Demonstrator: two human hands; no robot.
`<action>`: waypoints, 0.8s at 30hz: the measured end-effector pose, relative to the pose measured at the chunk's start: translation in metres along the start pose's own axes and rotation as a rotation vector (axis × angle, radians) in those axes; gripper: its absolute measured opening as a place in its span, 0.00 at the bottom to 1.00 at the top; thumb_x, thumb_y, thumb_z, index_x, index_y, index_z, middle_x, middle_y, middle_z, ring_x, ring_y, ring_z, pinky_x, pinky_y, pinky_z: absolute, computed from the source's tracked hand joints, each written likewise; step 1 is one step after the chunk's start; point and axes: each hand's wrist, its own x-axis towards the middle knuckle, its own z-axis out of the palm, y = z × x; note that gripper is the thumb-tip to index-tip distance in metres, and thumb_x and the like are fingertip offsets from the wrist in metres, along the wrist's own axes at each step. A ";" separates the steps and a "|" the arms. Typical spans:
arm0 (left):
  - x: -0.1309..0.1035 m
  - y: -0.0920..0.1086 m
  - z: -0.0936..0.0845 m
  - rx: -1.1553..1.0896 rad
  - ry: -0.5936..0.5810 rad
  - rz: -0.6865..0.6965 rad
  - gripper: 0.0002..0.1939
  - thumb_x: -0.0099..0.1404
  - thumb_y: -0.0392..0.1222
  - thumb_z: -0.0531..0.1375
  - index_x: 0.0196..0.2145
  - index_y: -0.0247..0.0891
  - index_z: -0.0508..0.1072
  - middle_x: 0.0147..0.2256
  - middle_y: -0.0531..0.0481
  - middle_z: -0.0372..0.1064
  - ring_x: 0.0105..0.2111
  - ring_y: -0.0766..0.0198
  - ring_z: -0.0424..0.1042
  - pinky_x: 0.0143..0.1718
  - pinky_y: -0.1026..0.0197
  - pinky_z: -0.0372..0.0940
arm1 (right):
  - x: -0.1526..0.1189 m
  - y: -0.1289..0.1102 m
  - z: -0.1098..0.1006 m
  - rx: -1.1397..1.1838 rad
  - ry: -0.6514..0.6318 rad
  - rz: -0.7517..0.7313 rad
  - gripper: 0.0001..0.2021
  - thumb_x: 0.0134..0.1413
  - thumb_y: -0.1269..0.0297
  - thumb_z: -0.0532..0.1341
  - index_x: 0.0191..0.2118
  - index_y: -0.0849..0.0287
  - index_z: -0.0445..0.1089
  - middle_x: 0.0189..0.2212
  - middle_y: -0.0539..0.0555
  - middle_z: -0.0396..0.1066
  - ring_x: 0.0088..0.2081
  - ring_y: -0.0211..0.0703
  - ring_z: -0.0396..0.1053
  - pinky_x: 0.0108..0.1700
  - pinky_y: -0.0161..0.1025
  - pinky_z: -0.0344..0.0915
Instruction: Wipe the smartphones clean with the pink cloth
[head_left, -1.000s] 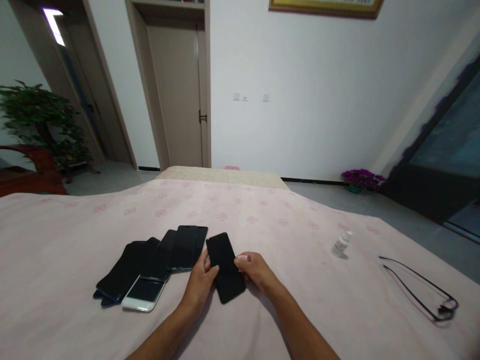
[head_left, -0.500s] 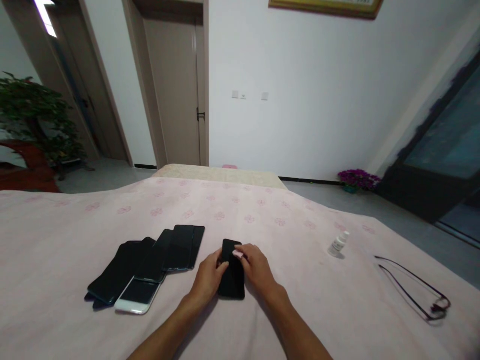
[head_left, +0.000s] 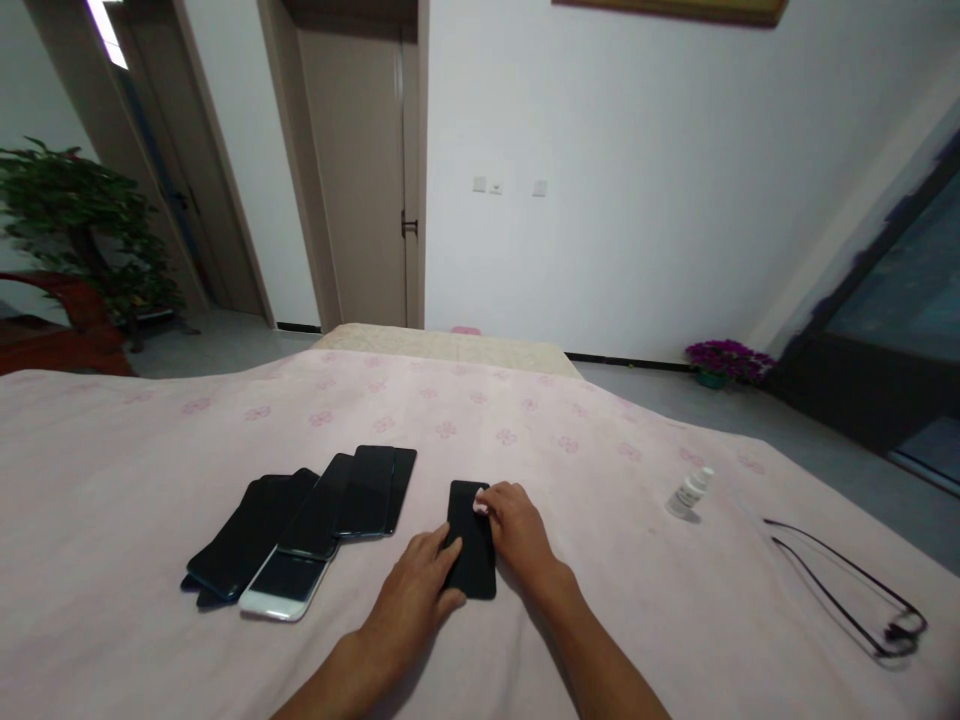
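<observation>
A black smartphone (head_left: pixel 474 565) lies face up on the pink cloth, its screen dark. Along its lower left edge, my left hand (head_left: pixel 416 590) grips it, with the fingers at the side and the thumb near the bottom corner. My right hand (head_left: pixel 517 530) is closed in a pinch on a small pale pink cloth (head_left: pixel 481 503), which touches the upper right of the screen. Part of this cloth is hidden by the fingers. To the left, several dark phones (head_left: pixel 244 535) overlap in a spread pile, with a white-edged phone (head_left: pixel 281 585) at its near side.
A small white spray bottle (head_left: pixel 688 494) stands to the right. Beyond it lie black-framed glasses (head_left: pixel 847 590) with the arms spread. The flowered pink tablecloth (head_left: pixel 600 580) covers the surface. Farther off are a door (head_left: pixel 352 180), a leafy plant (head_left: pixel 82 220) and purple flowers (head_left: pixel 727 358).
My left hand has slid down the phone's left edge toward its lower corner. The right hand with the cloth has shifted slightly up the screen. The whole view has moved a little.
</observation>
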 end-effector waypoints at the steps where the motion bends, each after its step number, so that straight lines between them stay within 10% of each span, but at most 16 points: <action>1: 0.000 0.000 0.000 0.026 -0.004 0.005 0.30 0.57 0.32 0.65 0.58 0.39 0.68 0.61 0.42 0.62 0.58 0.51 0.63 0.60 0.48 0.60 | 0.004 0.001 0.002 -0.043 0.005 0.008 0.16 0.57 0.81 0.55 0.44 0.58 0.75 0.40 0.56 0.73 0.45 0.46 0.64 0.49 0.40 0.62; 24: 0.001 0.010 0.002 0.321 -0.061 -0.003 0.28 0.61 0.35 0.64 0.59 0.36 0.67 0.62 0.38 0.61 0.57 0.49 0.65 0.59 0.48 0.62 | 0.040 -0.011 0.012 -0.271 -0.108 0.015 0.15 0.60 0.77 0.53 0.42 0.58 0.76 0.40 0.58 0.71 0.44 0.48 0.62 0.48 0.40 0.58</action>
